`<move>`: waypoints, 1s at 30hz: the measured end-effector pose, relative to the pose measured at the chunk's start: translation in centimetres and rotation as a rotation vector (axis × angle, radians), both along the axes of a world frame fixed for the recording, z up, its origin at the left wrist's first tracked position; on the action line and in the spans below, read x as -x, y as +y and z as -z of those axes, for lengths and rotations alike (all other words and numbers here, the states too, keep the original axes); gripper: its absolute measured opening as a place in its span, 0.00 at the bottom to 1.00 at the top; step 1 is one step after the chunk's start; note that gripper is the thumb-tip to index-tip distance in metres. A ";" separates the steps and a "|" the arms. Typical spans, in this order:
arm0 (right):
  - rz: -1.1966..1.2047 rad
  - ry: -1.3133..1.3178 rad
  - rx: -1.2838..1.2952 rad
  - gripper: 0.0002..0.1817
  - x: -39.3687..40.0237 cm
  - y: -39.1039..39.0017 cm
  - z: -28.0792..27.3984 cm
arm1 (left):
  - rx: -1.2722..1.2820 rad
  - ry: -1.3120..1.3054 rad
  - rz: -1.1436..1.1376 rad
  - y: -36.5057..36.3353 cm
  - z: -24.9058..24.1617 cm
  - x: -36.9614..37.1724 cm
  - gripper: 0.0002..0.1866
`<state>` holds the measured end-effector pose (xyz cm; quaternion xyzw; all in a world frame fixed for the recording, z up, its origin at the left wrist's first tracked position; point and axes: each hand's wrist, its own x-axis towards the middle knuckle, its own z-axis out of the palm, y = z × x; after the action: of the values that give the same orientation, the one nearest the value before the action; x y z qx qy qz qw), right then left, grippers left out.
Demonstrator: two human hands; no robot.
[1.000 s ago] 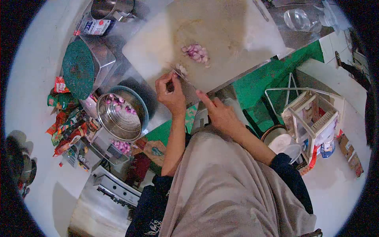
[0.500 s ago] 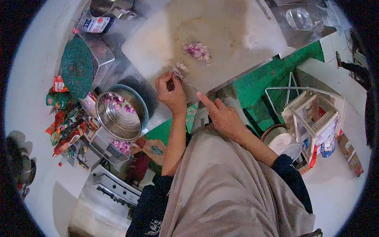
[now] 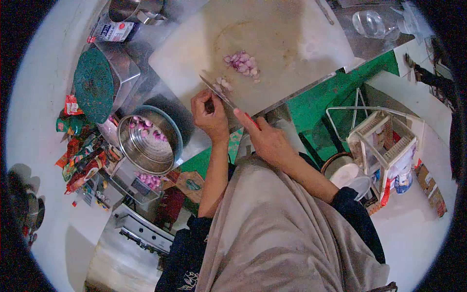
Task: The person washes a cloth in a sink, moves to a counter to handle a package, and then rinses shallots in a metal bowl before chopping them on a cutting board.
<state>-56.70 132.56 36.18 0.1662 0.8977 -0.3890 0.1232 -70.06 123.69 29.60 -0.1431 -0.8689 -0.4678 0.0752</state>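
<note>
My right hand (image 3: pixel 270 141) is closed around the red handle of a knife (image 3: pixel 220 93), its index finger stretched along the handle. The blade slants up and left over the near edge of a large white cutting board (image 3: pixel 277 53). Just beside the blade, my left hand (image 3: pixel 211 116) is curled with its fingertips drawn together; whatever they pinch is hidden. Beyond the blade lie a few pale cut pieces of shallot (image 3: pixel 224 83). Farther in on the board sits a heap of pink-white shallots (image 3: pixel 242 63).
To the left, a metal bowl (image 3: pixel 146 158) holds purple shallots, and a clear container (image 3: pixel 129 187) beside it holds more. A green round lid or strainer (image 3: pixel 94 85) leans near packets. A white rack (image 3: pixel 386 141) stands at the right. A person's leg (image 3: pixel 433 80) shows at the far right.
The knife has slid forward, its tip now reaching farther up and left past my left hand. My right hand has moved left, and the red handle has come into view.
</note>
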 end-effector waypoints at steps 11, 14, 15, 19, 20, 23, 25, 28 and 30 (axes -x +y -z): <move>0.035 -0.021 -0.010 0.40 0.6 -0.3 1.5 | -0.019 -0.002 -0.022 0.5 -0.5 -0.1 0.04; 0.014 -0.057 0.024 0.39 -1.5 0.1 1.1 | -0.015 -0.009 -0.019 0.2 -0.1 -0.1 0.04; 0.042 -0.024 0.059 0.39 -2.0 0.2 1.2 | -0.007 -0.004 -0.010 0.1 0.1 -0.1 0.04; 0.100 0.065 0.134 0.38 -2.6 0.1 1.6 | -0.062 -0.039 -0.031 0.2 0.4 -0.1 0.04; 0.100 0.075 0.139 0.37 -2.6 0.0 1.5 | -0.050 -0.021 -0.034 0.3 0.3 -0.1 0.04; 0.052 0.001 0.121 0.36 -2.1 0.3 0.5 | 0.034 -0.020 -0.045 0.2 -0.3 -0.2 0.04; 0.045 0.012 0.111 0.36 -2.2 0.3 0.6 | 0.058 -0.029 -0.050 0.2 -0.3 -0.2 0.05; 0.043 0.004 0.118 0.36 -2.1 0.3 0.4 | 0.025 -0.030 -0.048 0.1 0.0 -0.2 0.05; 0.032 -0.007 0.106 0.37 -2.0 0.3 0.3 | 0.008 -0.028 -0.045 0.2 0.0 -0.2 0.05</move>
<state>-54.66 132.91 35.90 0.1751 0.8726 -0.4374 0.1285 -69.82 123.86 29.60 -0.1174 -0.8748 -0.4642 0.0731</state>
